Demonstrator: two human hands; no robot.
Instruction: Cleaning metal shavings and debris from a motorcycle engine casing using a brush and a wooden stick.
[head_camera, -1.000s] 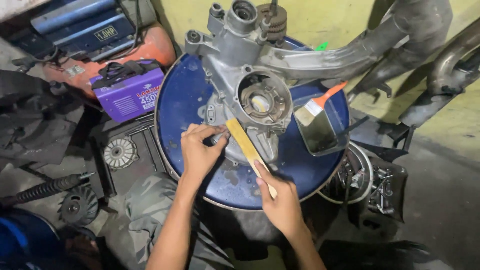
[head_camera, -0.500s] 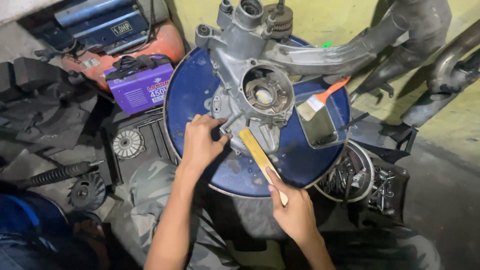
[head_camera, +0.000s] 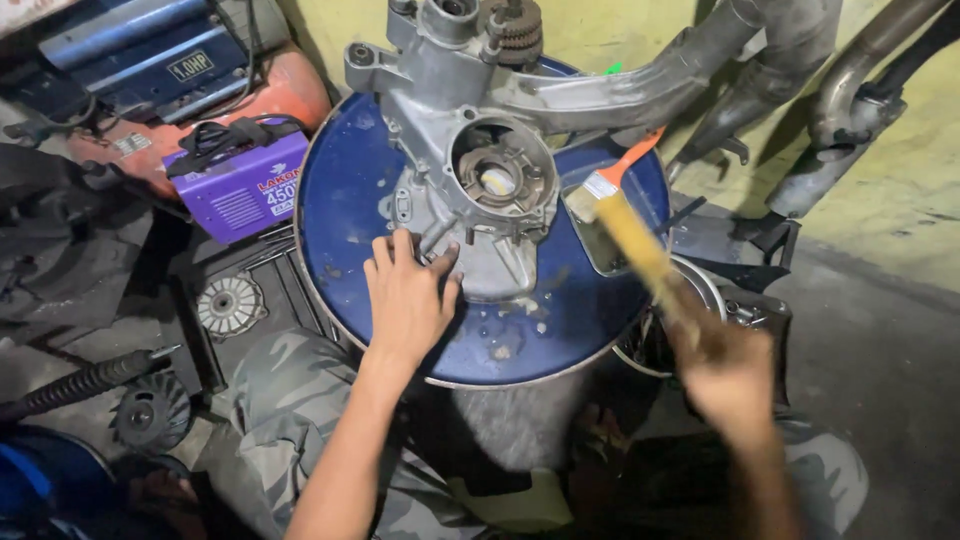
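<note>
My right hand (head_camera: 735, 365) has swung its paintbrush (head_camera: 625, 225) off the engine casing (head_camera: 480, 190), toward 3 o'clock, fingers wrapped around the handle. My left hand (head_camera: 405, 300) stays at 7 o'clock, fingers spread on the casing.

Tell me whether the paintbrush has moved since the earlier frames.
Yes. The paintbrush, in the right hand, swung right, off the engine casing to the small metal tin.

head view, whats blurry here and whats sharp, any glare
In the head view, the right hand and the wooden-handled brush it holds are smeared by motion blur; the left hand, resting flat on the metal engine casing, is sharp, as is the blue drum lid. Light is dim and even, with only a faint sheen on the casing and dark corners at the lower left.
</note>
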